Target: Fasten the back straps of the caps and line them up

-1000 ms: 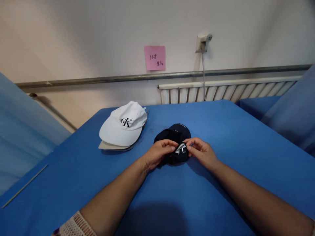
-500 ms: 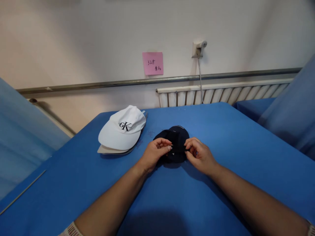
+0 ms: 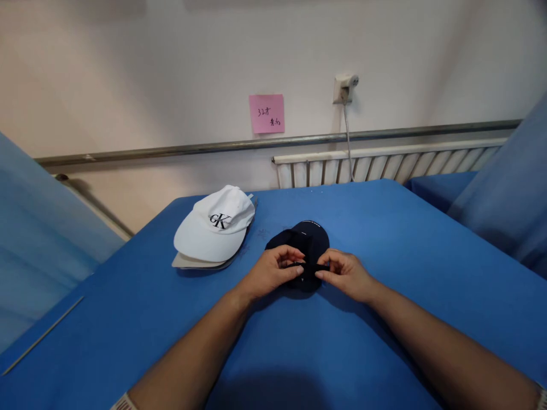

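A dark navy cap [image 3: 304, 242] lies on the blue table [image 3: 384, 239], its crown away from me. My left hand [image 3: 272, 272] pinches the near strap of the cap from the left. My right hand [image 3: 345, 274] pinches the same strap from the right, fingertips almost meeting over it. To the left, a white cap [image 3: 213, 225] with a black logo rests on top of a beige cap [image 3: 188, 262], whose brim shows beneath it.
A radiator [image 3: 384, 162] and a metal rail [image 3: 171, 149] run along the wall behind the table. A pink note [image 3: 267, 114] and a socket with a cable [image 3: 344, 88] are on the wall. Blue fabric [image 3: 508, 188] hangs at both sides.
The white patch seen on the dark cap a second ago is no longer visible. Both hands have shifted slightly nearer me and now hold a thin dark strap between them.
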`<state>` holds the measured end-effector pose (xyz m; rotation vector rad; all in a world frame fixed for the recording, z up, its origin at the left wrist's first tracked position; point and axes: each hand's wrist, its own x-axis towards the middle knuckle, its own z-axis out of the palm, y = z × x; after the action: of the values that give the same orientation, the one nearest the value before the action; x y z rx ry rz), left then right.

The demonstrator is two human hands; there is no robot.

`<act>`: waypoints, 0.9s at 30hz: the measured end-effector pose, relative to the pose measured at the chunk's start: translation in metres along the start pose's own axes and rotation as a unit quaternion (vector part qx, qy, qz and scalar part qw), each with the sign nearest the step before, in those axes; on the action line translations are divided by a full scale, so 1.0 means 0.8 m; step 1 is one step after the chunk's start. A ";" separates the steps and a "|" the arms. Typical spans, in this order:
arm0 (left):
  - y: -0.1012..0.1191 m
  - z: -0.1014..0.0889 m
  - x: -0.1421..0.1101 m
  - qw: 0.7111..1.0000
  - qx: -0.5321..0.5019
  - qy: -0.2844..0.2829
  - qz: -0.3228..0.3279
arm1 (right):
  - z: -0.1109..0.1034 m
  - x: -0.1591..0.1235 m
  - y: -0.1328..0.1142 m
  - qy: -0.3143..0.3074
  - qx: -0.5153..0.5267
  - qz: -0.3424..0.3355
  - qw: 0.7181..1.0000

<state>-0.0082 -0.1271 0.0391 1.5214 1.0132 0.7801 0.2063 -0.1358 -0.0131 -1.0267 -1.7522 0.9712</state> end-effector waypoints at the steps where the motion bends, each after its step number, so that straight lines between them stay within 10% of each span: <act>1: -0.001 -0.001 0.000 0.999 0.024 -0.024 0.002 | 0.000 0.000 -0.001 0.012 -0.007 -0.004 1.000; 4: -0.001 -0.002 -0.001 0.990 0.126 -0.053 0.027 | -0.002 -0.001 -0.003 0.037 -0.040 -0.026 0.998; 10: 0.002 0.001 -0.006 0.927 0.320 0.059 0.185 | -0.008 -0.002 -0.006 0.006 -0.165 -0.094 0.982; 20: 0.003 0.003 -0.014 0.880 0.360 0.091 0.297 | -0.004 0.001 -0.003 -0.013 -0.268 -0.124 0.955; 27: 0.000 -0.006 -0.019 0.838 0.358 0.176 0.371 | -0.011 0.012 0.016 0.177 -0.264 -0.045 0.947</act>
<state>-0.0185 -0.1392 0.0406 2.5704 1.0308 1.3512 0.2149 -0.1210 -0.0187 -1.3421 -1.7636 0.2273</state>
